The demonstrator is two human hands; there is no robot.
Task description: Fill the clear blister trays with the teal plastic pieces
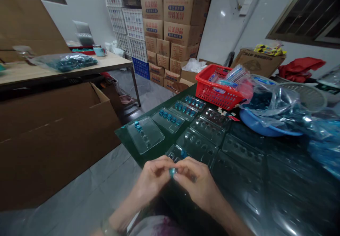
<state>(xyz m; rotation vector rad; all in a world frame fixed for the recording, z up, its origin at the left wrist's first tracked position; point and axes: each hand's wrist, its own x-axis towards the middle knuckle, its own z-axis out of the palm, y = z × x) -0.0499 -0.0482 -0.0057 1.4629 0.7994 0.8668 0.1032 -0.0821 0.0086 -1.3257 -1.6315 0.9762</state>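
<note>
Head view shows the left hand [156, 176] and the right hand [196, 177] close together, their fingertips pinching one blue piece [173, 172] between them. Just beyond the hands lies the near tray [174, 147], with another blue piece [183, 153] in it. Ahead and left of the left hand, the left tray [155, 133] has blue pieces in its far slots. Farther ahead of the right hand, the basket [217, 96] contains plastic packs [235, 75]; to its right, the basin [257, 126] carries a bag [281, 101].

Dim light, glare on tabletop [145, 158], floor [92, 193] seemingly blurred.
</note>
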